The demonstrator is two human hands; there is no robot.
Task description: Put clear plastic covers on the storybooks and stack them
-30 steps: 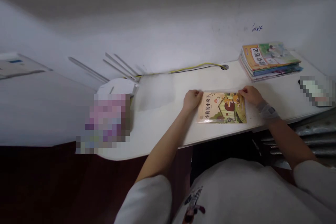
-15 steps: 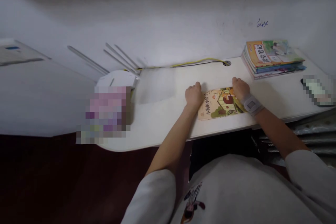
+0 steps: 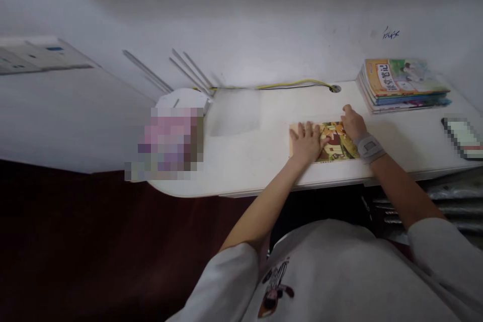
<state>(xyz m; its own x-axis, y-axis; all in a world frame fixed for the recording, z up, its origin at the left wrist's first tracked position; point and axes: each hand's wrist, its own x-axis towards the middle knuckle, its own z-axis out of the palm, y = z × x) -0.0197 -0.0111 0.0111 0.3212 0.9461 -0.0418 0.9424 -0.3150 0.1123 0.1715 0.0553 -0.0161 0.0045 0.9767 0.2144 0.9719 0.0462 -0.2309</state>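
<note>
Two bare hands rest on a thin, glossy children's picture book (image 3: pixel 337 145), and neither closes around it. The left hand (image 3: pixel 307 143) lies palm down and wide open, its fingers (image 3: pixel 307 130) spread across the left half of the cover. The right hand (image 3: pixel 352 123) is loosely curled, nothing pinched, and sits at the book's far right corner, with its fingertips just past the top edge. A grey fabric wrist band (image 3: pixel 370 147) with a flat rectangular panel circles the right wrist.

The book lies flat near the front edge of a smooth white desk (image 3: pixel 245 171), right of the desk's middle. Its long axis runs left to right, roughly along that edge. The cover shows a drawn house in yellow, orange and green, and the hands hide part of it.

Beyond the right hand, a squared stack of paperback books (image 3: pixel 402 85) sits near the wall, with a bright illustrated cover on top. A thin yellow and black cable (image 3: pixel 294 85) runs along the desk's back edge into a round grommet (image 3: pixel 335 89). A pale sleeve (image 3: pixel 226 282) covers each upper arm. At the desk's left end is a white rounded object (image 3: pixel 183 100) beside a blurred pink block (image 3: pixel 169 143).
</note>
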